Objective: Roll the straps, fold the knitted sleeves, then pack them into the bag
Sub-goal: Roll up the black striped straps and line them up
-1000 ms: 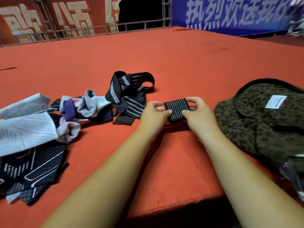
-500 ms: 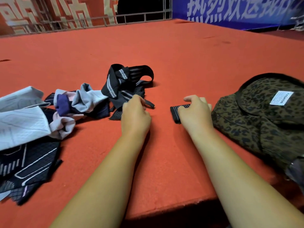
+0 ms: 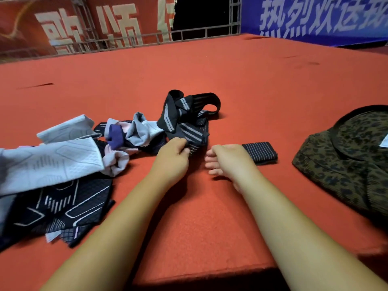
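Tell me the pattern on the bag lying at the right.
The bag is leopard print, dark spots on olive-brown fabric; the head view shows it.

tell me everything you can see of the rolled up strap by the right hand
The rolled strap is a flat, compact black bundle with thin pale stripes, elastic knit by its look. It lies on the red carpet between the right hand and the leopard-print bag, clear of the bag. The hand hides its left end; contact cannot be told.
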